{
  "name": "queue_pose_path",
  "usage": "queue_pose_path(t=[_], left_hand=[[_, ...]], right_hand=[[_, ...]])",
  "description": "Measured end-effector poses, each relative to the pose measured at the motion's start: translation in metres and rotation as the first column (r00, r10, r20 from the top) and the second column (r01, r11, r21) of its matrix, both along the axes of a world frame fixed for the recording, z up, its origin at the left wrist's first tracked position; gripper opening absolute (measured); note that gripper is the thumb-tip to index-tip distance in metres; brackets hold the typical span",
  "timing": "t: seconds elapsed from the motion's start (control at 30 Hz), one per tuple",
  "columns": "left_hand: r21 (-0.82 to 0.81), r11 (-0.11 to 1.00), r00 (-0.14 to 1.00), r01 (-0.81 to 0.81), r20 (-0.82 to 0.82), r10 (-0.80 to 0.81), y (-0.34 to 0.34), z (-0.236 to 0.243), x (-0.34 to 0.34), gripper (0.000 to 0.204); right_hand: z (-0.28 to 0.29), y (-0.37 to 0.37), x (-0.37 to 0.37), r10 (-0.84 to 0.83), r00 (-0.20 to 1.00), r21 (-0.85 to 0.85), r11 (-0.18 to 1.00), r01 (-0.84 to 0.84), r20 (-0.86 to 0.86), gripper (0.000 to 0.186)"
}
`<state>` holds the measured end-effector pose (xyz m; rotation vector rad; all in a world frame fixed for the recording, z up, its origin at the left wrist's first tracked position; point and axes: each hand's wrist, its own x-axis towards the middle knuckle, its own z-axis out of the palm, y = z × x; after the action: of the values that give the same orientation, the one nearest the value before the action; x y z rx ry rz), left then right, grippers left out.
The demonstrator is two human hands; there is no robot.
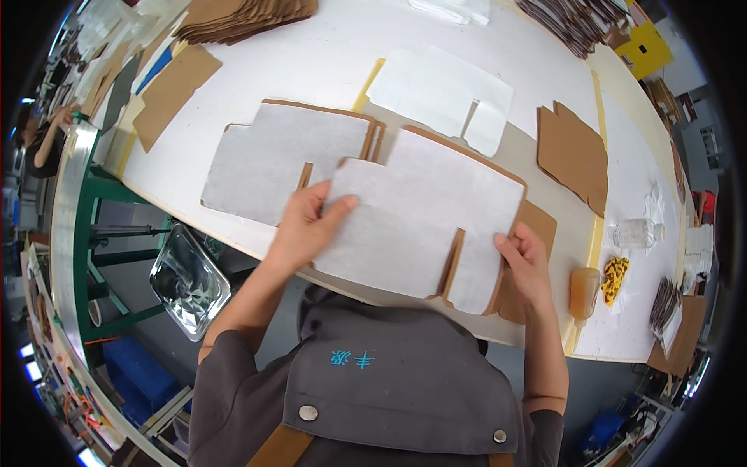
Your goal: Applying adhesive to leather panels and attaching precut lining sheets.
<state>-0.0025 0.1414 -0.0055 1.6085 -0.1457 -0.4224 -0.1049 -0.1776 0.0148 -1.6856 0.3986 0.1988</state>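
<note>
The person at the table has both hands on 1 pale grey panel edged in brown, held in front of the apron. The left hand pinches its left side, thumb flat on the pale face and fingers mostly hidden at the edge; the right hand grips the right side the same way, thumb on top, so both are closed on the panel and neither is free. The panel spans the gap between the 2 hands, its long axis running left to right and dropping a little toward the right, with its narrow slot opening toward the body, nearer the right hand. The relation that counts is with the matching panel lying on the table: it is ahead and to the left, its long axis also roughly sideways, and the left hand is clearly the nearer of the 2. From here the held panel covers part of that neighbour's right end, though I can't tell whether they touch. Straight ahead, beyond the held panel, lies a white slotted sheet; a brown piece rests farther right, past the right hand.
</note>
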Motion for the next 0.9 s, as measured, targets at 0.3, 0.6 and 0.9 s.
queue_pose_path(t=[0.3,0.6,0.9], left_hand=[[0.298,0.911,0.952,-0.284,0.203,0.231,0.149,0.014,0.077,0.033],[0.426,0.689,0.650,-0.587,0.755,0.086,0.086,0.016,0.061,0.043],[0.371,0.927,0.629,-0.061,0.735,-0.253,-0.053,0.000,0.015,0.034]], right_hand=[[-0.016,0.137,0.133,0.309,0.944,0.176,0.929,-0.325,0.113,0.032],[0.027,-0.029,0.012,0.046,0.921,-0.753,0.592,0.287,0.387,0.057],[-0.018,-0.219,-0.167,-0.333,0.943,-0.803,0.563,0.194,-0.006,0.041]])
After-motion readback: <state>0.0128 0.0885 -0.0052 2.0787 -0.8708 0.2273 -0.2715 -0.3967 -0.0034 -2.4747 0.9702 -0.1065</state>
